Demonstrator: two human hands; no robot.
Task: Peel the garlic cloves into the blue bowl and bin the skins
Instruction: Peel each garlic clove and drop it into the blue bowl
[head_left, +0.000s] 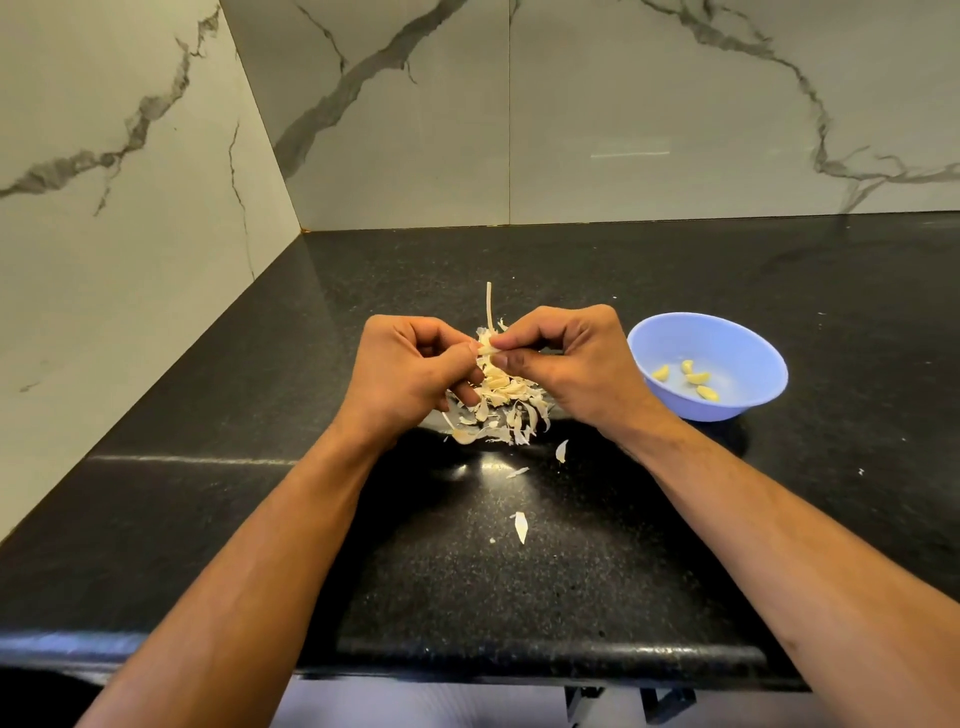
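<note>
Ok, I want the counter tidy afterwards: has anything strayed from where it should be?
Yes. A few garlic skins lie loose on the black counter, nearer the person than the main skin pile. The blue bowl holds only peeled cloves.

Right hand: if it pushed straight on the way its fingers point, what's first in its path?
The right hand points left, so it would likely first meet the left hand, whose fingertips already pinch the same garlic clove. Depth looks matched, though uncertain.
</note>
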